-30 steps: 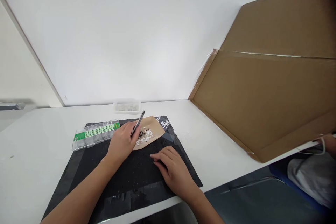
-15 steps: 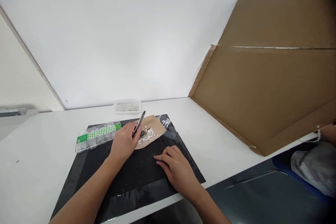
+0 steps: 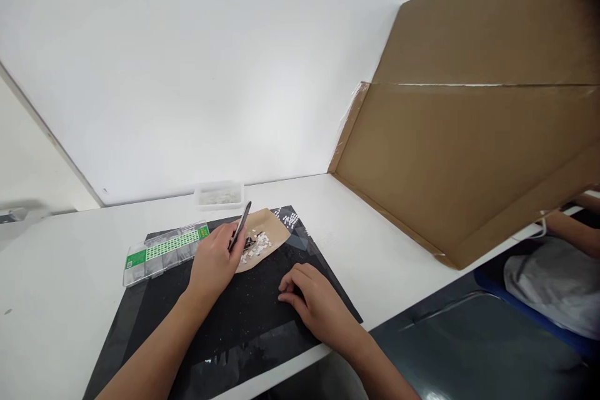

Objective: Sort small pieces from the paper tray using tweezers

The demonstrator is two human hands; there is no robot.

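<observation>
My left hand [image 3: 213, 262] is closed around dark, slim tweezers [image 3: 242, 224], whose upper end sticks up past the fingers. It is over the left side of a tan paper tray [image 3: 277, 232], where small white pieces [image 3: 263, 242] lie in a loose heap beside some dark bits. Lower right, my right hand [image 3: 319, 307] rests on the black mat [image 3: 244, 312] with its fingers curled and the thumb close to the index finger. Whatever may be between those fingertips is hidden. More white pieces [image 3: 290, 219] sit in rows at the mat's far right corner.
A clear compartment box [image 3: 171, 251] with a green label lies left on the mat. Behind stands a translucent tub [image 3: 219, 195] by the wall. A large cardboard sheet [image 3: 450, 162] leans at the right. Another person's arm [image 3: 569, 231] shows at the right edge.
The fingers of my right hand have curled in from a more outstretched pose. My left hand keeps the tweezers over the tray. The view has shifted slightly to the right.
</observation>
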